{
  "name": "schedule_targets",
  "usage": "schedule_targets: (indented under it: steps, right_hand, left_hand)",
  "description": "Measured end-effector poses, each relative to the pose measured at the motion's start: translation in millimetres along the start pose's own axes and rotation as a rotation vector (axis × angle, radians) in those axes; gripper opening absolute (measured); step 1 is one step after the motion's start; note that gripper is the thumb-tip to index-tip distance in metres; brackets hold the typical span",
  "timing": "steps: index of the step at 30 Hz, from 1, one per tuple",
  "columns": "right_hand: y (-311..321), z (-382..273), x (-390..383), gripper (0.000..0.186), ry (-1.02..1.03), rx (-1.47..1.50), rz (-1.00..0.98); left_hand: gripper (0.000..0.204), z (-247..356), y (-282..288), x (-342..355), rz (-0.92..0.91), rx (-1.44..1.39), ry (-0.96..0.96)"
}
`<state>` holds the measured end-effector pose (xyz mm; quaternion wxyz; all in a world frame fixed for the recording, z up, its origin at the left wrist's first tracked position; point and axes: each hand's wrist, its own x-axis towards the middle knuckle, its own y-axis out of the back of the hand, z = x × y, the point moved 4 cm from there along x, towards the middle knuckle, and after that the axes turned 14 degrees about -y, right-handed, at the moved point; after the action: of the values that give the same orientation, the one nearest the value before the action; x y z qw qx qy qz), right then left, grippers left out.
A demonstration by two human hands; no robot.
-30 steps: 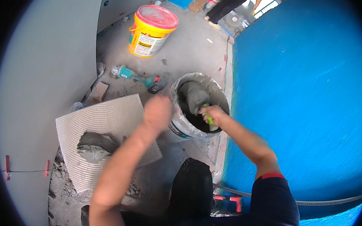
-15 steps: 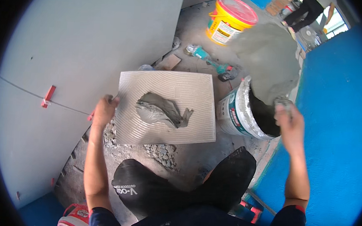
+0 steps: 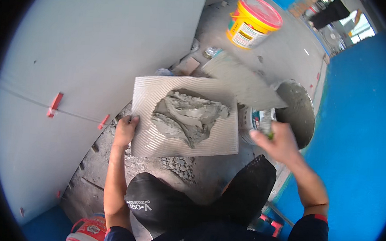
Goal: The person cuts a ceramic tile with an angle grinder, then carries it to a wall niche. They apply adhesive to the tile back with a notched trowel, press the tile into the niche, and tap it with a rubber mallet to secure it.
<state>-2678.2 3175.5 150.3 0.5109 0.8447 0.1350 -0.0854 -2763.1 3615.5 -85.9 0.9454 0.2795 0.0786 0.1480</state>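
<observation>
A light tile (image 3: 143, 139), its back ridged in fine lines, is tilted up in front of my knees. My left hand (image 3: 125, 131) grips its left edge, thumb over the ridged face. A thick lump of wet grey mortar (image 3: 189, 116) is stuck on the middle of the tile. In my right hand (image 3: 281, 142) is the handle of a trowel (image 3: 248, 82). Its broad blade, smeared with mortar and blurred by motion, reaches past the tile's upper right corner. Behind the trowel a white bucket (image 3: 301, 114) stands tipped, its inside coated with mortar; the blade partly covers it.
Grey panel (image 3: 96, 39) on the left carries red clips (image 3: 55, 105). A blue wall (image 3: 361, 113) runs along the right. A yellow bucket with a red lid (image 3: 252, 24) stands farther off. Mortar crumbs (image 3: 177, 167) lie below the tile. Another person's dark-clothed legs (image 3: 330, 14) show far right.
The trowel has swung from over the bucket leftward to the tile. The mortar lump on the tile is bigger. The bucket's mouth now shows more.
</observation>
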Motion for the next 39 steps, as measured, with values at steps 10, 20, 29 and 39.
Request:
schedule_targets:
  steps: [10,20,29,39]
  right_hand:
    - [157.2,132.9,6.3,0.052,-0.596,-0.697,0.460]
    - [99.4,203.5,177.5,0.017,-0.237,-1.352,0.133]
    - [29.5,246.7,196.7,0.017,0.565,-1.341,0.626]
    - [5.9,284.7,238.1,0.028,-0.088,-0.945,-0.106]
  left_hand:
    - [0.036,230.0,-5.4,19.0,-0.051,-0.051,-0.474]
    - [0.102,334.9,-276.0,-0.3,-0.494,0.457,-1.049]
    - [0.114,340.4,-314.6,-25.2,-0.671,0.090,-0.773]
    - [0.101,348.9,-311.7,-22.9,-0.652,0.047,-0.765]
